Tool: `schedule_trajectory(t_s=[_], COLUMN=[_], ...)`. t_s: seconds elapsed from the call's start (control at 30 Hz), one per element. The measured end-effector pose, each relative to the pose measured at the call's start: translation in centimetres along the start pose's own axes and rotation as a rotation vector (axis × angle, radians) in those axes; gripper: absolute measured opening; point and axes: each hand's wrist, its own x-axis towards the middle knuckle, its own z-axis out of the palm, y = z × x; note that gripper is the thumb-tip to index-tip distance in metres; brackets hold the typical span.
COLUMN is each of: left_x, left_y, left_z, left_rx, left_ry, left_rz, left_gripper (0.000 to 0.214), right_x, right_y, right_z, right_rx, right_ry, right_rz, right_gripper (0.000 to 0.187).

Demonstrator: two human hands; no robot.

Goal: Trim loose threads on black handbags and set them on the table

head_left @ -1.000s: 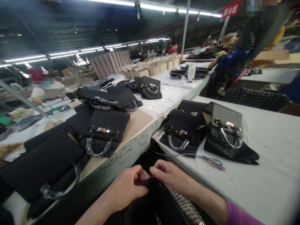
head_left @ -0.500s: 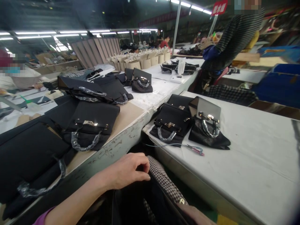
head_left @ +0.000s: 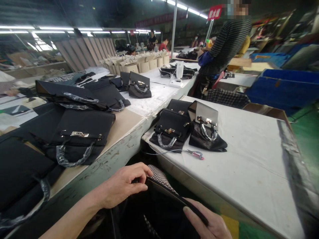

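Head view: hands apart, both at a black workpiece (head_left: 154, 210) low in front of the body, between left bench (head_left: 131, 121) and white table (head_left: 249, 156). Right hand (head_left: 208, 219) clamps its straight upper edge, thumb on the near face. Left hand (head_left: 122, 184), fingers curled, is at the far corner; cannot tell whether it pinches. Checked cloth (head_left: 159, 176) lies just behind. On the white table: snips (head_left: 195, 154) near several handbags (head_left: 171, 124), handles wrapped in clear film.

Overhead tubes (head_left: 71, 29) glare white; ceiling (head_left: 112, 13) dark; edges stretched, blurred; far background soft.
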Motion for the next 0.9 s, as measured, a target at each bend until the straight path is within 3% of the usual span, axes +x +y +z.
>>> schedule_trajectory(t_s=[0.37, 0.73, 0.9], left_x=[0.5, 1.1, 1.4], left_y=[0.4, 0.8, 1.0], left_z=[0.5, 0.8, 0.8], left_rx=[0.173, 0.158, 0.126], left_ry=[0.068, 0.077, 0.1], left_rz=[-0.174, -0.204, -0.219], left_gripper=[0.019, 0.019, 0.018], right_x=[0.4, 0.5, 0.3], right_y=[0.3, -0.5, -0.1], right_z=[-0.5, -0.3, -0.2], right_rx=[-0.02, -0.102, -0.01], right_ry=[-0.077, 0.078, 0.046], right_rz=[-0.011, -0.037, 0.077], right_gripper=[0.034, 0.035, 0.035])
